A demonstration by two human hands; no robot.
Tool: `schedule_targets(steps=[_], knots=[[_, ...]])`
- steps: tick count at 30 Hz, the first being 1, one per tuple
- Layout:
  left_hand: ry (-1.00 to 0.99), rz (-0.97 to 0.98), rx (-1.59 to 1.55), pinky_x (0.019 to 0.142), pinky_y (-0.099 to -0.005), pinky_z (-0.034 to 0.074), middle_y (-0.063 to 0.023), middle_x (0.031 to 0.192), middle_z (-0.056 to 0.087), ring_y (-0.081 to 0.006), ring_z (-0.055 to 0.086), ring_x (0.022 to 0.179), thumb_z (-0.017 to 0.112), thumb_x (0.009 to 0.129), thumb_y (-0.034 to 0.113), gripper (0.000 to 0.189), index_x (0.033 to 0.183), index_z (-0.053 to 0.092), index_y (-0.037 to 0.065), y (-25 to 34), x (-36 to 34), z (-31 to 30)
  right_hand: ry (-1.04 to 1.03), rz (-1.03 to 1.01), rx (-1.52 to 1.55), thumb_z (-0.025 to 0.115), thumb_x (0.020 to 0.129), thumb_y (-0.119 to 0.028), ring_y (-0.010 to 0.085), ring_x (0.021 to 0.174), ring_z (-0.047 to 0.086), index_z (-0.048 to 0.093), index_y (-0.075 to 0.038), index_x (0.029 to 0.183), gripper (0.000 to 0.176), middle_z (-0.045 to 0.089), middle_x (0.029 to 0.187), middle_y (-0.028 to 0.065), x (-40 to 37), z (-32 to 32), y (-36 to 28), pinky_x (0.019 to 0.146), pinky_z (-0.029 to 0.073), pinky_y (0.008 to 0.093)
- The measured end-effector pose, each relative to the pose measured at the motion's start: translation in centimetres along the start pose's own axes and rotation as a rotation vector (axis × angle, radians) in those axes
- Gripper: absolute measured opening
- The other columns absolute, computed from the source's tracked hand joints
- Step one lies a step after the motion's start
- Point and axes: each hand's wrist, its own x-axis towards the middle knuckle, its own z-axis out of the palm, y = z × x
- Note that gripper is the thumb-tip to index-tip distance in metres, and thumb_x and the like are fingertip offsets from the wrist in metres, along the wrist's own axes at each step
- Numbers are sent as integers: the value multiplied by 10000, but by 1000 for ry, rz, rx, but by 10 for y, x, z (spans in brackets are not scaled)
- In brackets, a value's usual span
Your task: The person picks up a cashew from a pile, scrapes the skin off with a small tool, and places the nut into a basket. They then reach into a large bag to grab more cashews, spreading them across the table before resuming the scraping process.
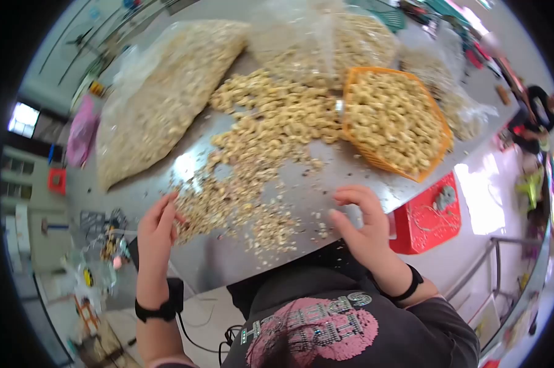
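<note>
Cashew nuts (pixel 289 116) lie spread over the metal table, whole ones toward the back and broken cashew pieces (pixel 228 202) toward the front. My left hand (pixel 157 230) is at the left edge of the broken pieces, fingers apart and fingertips right at them. On the other side, my right hand (pixel 366 227) hovers by the front edge, thumb and fingers spread with nothing between them. A few scattered crumbs (pixel 320 227) lie just left of it. An orange basket (pixel 381 164) heaped with whole cashews stands beyond my right hand.
Large clear bags of cashews (pixel 172 92) lie on the back left and back middle (pixel 313 49) of the metal table (pixel 326 184). A smaller bag (pixel 461 104) sits at the right. Below the right edge is a red plastic stool (pixel 427 214). People (pixel 531 122) are at the far right.
</note>
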Motion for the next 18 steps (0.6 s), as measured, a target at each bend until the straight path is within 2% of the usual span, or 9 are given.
schedule_targets(steps=[2, 6, 8, 12, 14, 18], knots=[[-7, 50, 171, 371, -155, 260, -5, 649, 537, -13, 345, 415, 461, 840, 205, 301, 1072, 526, 23, -4, 14, -7, -29, 22, 38, 623, 676, -30, 185, 795, 518, 537, -28, 905, 244, 522, 929, 104, 0, 3, 4, 718, 412, 267], [-28, 5, 252, 385, -163, 278, 2, 638, 536, -16, 362, 432, 494, 814, 216, 311, 1060, 536, 30, -2, 43, -16, -49, 20, 38, 619, 680, -33, 178, 773, 506, 537, -21, 890, 226, 521, 904, 96, 1, 9, 7, 712, 404, 266], [-58, 91, 378, 478, -206, 341, -29, 621, 570, -53, 436, 513, 512, 780, 223, 313, 1024, 559, 33, 1, 56, -15, -63, 11, 30, 617, 681, -33, 179, 767, 502, 536, -19, 884, 219, 521, 896, 95, 2, 12, 9, 709, 401, 266], [-96, 58, 341, 499, -216, 345, -35, 623, 576, -61, 442, 521, 514, 764, 201, 317, 1019, 556, 18, 14, 76, -9, -36, -21, -61, 613, 679, -39, 207, 775, 503, 536, -20, 875, 211, 524, 886, 105, 2, 14, 15, 709, 398, 283], [-128, 76, 368, 437, -179, 327, 2, 639, 542, -36, 387, 476, 508, 784, 194, 311, 1048, 541, 33, 14, 88, -7, -15, -40, -108, 613, 677, -41, 221, 783, 504, 537, -21, 873, 211, 524, 885, 109, 0, 15, 19, 710, 398, 290], [-119, 82, 407, 450, -189, 339, -1, 638, 542, -44, 407, 494, 515, 774, 189, 307, 1037, 546, 33, 25, 107, 5, 31, -39, -164, 616, 673, -47, 249, 814, 506, 538, -21, 863, 207, 524, 892, 116, -1, 18, 28, 708, 400, 303]])
